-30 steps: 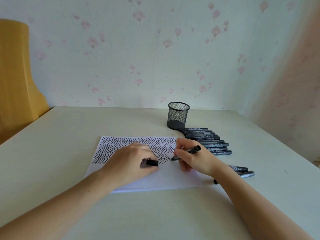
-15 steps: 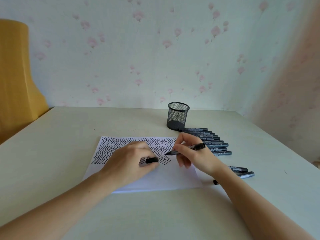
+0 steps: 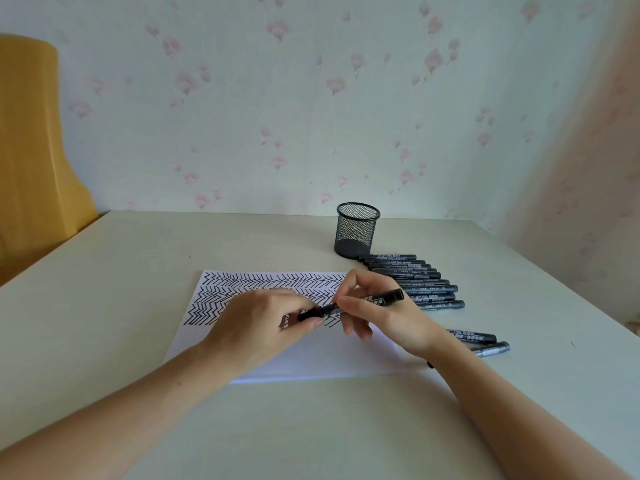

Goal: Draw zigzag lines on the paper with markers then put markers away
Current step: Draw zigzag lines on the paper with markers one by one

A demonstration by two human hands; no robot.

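Note:
A white sheet of paper (image 3: 311, 362) lies on the table, its upper half filled with black zigzag lines. My right hand (image 3: 381, 313) pinches a black marker (image 3: 374, 301) held level above the paper. My left hand (image 3: 256, 327) pinches the marker's black cap (image 3: 311, 314), which meets the marker's tip end. A row of several black markers (image 3: 415, 282) lies right of the paper. Two more markers (image 3: 485, 342) lie beside my right wrist, partly hidden by it. A black mesh pen cup (image 3: 356, 230) stands upright behind the row.
The pale table (image 3: 138, 271) runs to a flowered wall at the back and right. A yellow chair back (image 3: 34, 150) stands at the left edge.
My right hand lifted the marker off the paper, turned it level and brought its tip to the cap in my left hand. The left hand rose slightly with the cap.

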